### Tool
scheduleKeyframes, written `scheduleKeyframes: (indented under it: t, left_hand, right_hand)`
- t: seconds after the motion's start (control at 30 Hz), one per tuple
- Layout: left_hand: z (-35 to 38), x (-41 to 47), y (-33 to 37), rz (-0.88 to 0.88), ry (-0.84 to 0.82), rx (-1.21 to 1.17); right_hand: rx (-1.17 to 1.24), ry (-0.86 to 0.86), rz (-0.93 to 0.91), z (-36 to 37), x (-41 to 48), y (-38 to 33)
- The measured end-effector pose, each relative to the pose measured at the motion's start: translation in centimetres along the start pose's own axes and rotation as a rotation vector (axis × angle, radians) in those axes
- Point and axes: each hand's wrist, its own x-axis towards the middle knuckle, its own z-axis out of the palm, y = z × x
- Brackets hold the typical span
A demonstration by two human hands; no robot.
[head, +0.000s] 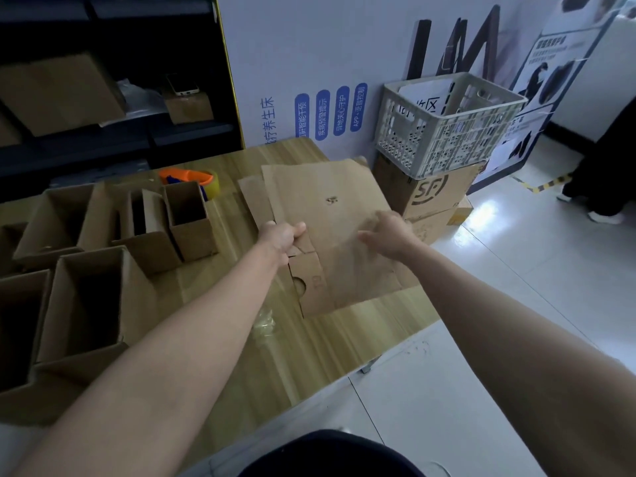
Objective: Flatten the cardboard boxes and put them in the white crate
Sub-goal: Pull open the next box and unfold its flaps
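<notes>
A flattened cardboard box point(330, 215) lies over the right end of the wooden table point(309, 356), its far edge near the table's corner. My left hand point(280, 237) grips its left edge, thumb on top. My right hand point(389, 234) rests on its right part with fingers spread and blurred. The white crate point(447, 132) stands beyond the table's right end on stacked brown boxes, with a sheet of paper inside. Several upright open cardboard boxes point(86, 297) stand on the table's left side.
An orange tape dispenser point(192, 179) lies at the back of the table. The SF box stack point(430, 197) stands on the floor under the crate. Dark shelving with boxes fills the left background. A person's legs point(602, 187) are at the far right.
</notes>
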Motion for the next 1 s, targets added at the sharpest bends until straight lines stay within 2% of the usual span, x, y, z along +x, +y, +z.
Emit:
scheduleKeyframes:
  t: [0.1, 0.17, 0.37, 0.63, 0.7, 0.83, 1.0]
  left_hand:
    - [0.3, -0.4, -1.7, -0.045, -0.005, 0.1]
    - [0.1, -0.4, -3.5, -0.073, 0.014, 0.163]
    - [-0.5, 0.0, -9.4, -0.194, 0.025, 0.672]
    - [-0.2, 1.5, -13.0, -0.158, 0.056, 0.963]
    - [0.4, 2.0, -13.5, -0.177, 0.093, 1.051]
    - [1.2, 2.9, -14.1, -0.186, 0.174, 1.179]
    - [1.6, 3.6, -14.2, -0.174, 0.224, 1.195]
  right_hand:
    - [0.087, -0.075, 0.203, 0.8, 0.4, 2.3]
    - [0.115, -0.118, 0.247, 1.2, 0.4, 3.8]
    - [-0.015, -0.184, 0.223, 3.9, 0.6, 5.9]
    - [-0.056, -0.339, 0.245, 8.1, 3.6, 8.1]
    - [-0.129, -0.355, 0.239, 9.2, 4.4, 8.8]
    - [-0.264, -0.343, 0.196, 10.7, 5.3, 9.8]
    - [-0.38, -0.305, 0.207, 11.5, 6.1, 9.5]
